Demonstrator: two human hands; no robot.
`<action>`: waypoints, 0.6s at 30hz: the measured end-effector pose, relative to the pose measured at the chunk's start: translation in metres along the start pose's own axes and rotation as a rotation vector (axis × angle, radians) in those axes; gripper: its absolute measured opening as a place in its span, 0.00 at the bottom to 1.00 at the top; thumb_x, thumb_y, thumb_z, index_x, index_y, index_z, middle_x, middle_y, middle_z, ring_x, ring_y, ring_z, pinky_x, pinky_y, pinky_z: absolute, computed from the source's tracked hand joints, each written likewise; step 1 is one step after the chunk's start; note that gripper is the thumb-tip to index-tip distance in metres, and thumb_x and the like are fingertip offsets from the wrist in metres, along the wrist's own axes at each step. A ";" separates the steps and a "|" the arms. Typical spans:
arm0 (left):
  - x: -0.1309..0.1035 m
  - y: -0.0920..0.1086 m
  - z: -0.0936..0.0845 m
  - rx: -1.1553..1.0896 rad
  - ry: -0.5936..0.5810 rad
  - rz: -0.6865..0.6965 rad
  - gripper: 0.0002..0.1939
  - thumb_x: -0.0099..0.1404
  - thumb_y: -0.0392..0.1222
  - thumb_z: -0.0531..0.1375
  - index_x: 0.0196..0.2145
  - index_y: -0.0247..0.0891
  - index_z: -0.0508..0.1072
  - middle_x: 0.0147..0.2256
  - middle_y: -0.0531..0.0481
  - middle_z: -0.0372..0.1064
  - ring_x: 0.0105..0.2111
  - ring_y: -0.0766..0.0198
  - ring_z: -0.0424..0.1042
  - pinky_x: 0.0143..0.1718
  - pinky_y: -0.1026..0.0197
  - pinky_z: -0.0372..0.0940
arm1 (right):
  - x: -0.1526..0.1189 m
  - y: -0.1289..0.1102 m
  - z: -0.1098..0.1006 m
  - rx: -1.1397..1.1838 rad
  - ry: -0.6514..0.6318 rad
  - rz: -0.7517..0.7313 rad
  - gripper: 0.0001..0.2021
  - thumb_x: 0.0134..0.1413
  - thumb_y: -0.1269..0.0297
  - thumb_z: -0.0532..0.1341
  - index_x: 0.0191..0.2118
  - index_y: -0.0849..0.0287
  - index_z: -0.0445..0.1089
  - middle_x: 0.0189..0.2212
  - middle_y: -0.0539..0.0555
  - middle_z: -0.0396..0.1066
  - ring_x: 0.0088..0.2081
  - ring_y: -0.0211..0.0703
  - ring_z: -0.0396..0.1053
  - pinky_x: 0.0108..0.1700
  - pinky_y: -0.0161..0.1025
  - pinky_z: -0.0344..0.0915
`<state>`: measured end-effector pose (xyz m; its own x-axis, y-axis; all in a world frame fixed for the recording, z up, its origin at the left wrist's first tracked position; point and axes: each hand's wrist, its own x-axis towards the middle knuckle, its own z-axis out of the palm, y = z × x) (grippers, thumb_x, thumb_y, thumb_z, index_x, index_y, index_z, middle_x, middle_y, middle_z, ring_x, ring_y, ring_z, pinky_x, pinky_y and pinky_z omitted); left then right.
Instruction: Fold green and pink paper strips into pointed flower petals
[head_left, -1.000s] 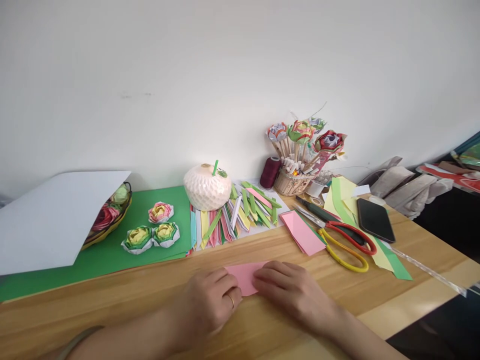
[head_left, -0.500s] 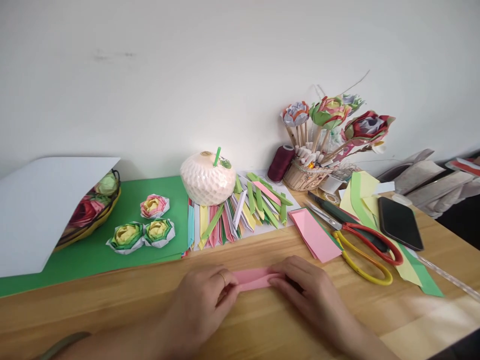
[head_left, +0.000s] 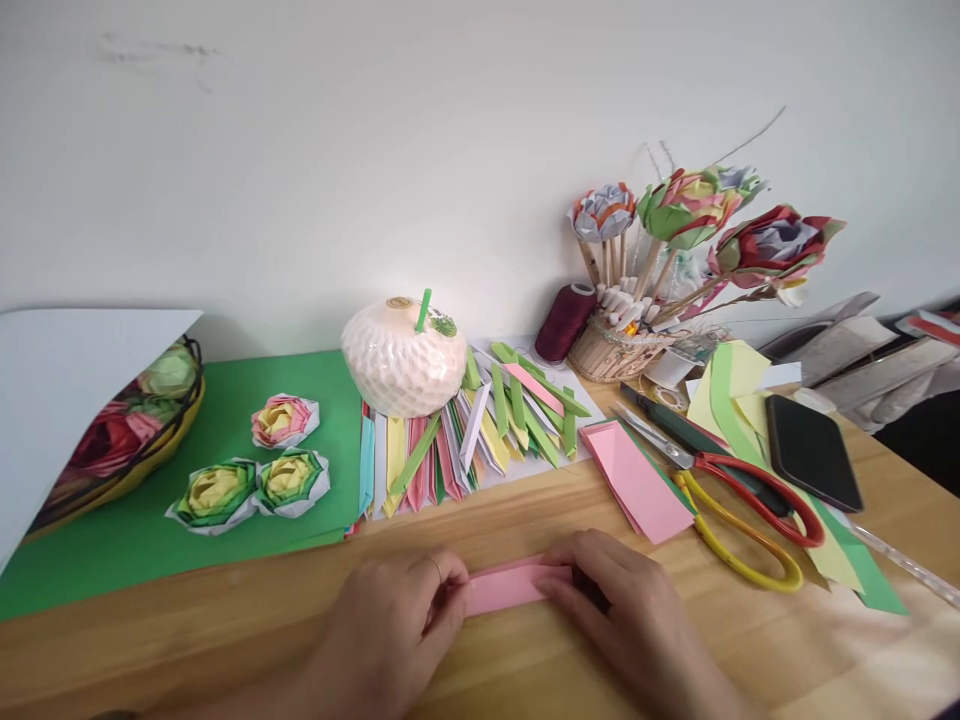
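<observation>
A narrow folded pink paper strip (head_left: 504,588) lies between my two hands over the wooden table. Its left end is pinched in the fingertips of my left hand (head_left: 409,615), which wears a ring. At the other end, my right hand (head_left: 619,600) grips the strip between thumb and fingers. Just beyond my right hand lies a stack of pink paper rectangles (head_left: 641,480). Folded paper strips in many colours (head_left: 450,445) are spread behind my hands.
Red-and-yellow-handled scissors (head_left: 742,500) and a black phone (head_left: 814,450) lie at the right. A pale round container (head_left: 405,360) stands at the back, left of a basket of paper flowers (head_left: 615,345). Three paper flowers rest on green paper (head_left: 300,375).
The view has shifted slightly. The pink strip now shows a flatter, closed front face, where its long edges stood apart before. Both hands still hold its ends.
</observation>
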<state>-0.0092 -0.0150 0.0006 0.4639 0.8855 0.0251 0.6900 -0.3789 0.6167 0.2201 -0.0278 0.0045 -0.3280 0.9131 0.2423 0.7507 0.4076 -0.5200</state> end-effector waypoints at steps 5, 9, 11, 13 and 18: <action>-0.002 -0.006 0.003 0.017 -0.030 -0.009 0.10 0.63 0.35 0.51 0.30 0.41 0.71 0.24 0.58 0.72 0.23 0.68 0.71 0.25 0.68 0.58 | -0.001 0.001 0.001 -0.016 -0.024 0.060 0.07 0.61 0.61 0.56 0.34 0.56 0.67 0.25 0.49 0.71 0.25 0.38 0.70 0.26 0.33 0.64; -0.003 -0.009 0.005 0.018 -0.006 0.044 0.09 0.63 0.35 0.51 0.30 0.42 0.70 0.22 0.59 0.71 0.20 0.68 0.69 0.22 0.68 0.57 | -0.003 0.005 0.004 -0.029 -0.058 0.114 0.04 0.59 0.61 0.58 0.36 0.54 0.66 0.25 0.48 0.70 0.25 0.38 0.70 0.26 0.33 0.65; -0.003 -0.009 0.006 0.026 -0.004 0.051 0.08 0.64 0.36 0.51 0.31 0.43 0.69 0.21 0.60 0.70 0.19 0.68 0.69 0.20 0.68 0.56 | -0.003 0.006 0.004 -0.034 -0.066 0.119 0.04 0.59 0.61 0.58 0.36 0.54 0.65 0.24 0.48 0.70 0.24 0.38 0.69 0.26 0.33 0.64; -0.003 -0.009 0.007 0.033 -0.007 0.049 0.07 0.64 0.36 0.52 0.32 0.43 0.69 0.21 0.60 0.70 0.18 0.69 0.68 0.19 0.69 0.55 | -0.002 0.006 0.005 -0.032 -0.065 0.120 0.05 0.60 0.60 0.57 0.34 0.54 0.64 0.24 0.48 0.69 0.23 0.38 0.68 0.25 0.33 0.64; -0.004 -0.008 0.007 0.057 -0.019 0.045 0.06 0.63 0.35 0.52 0.33 0.43 0.67 0.22 0.61 0.70 0.16 0.70 0.66 0.17 0.69 0.54 | 0.003 0.004 0.004 -0.018 -0.086 0.130 0.07 0.61 0.61 0.56 0.31 0.54 0.62 0.22 0.47 0.67 0.22 0.37 0.66 0.22 0.32 0.61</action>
<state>-0.0131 -0.0169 -0.0100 0.5054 0.8621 0.0367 0.6982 -0.4336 0.5696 0.2198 -0.0239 0.0001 -0.2743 0.9561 0.1028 0.8000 0.2862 -0.5273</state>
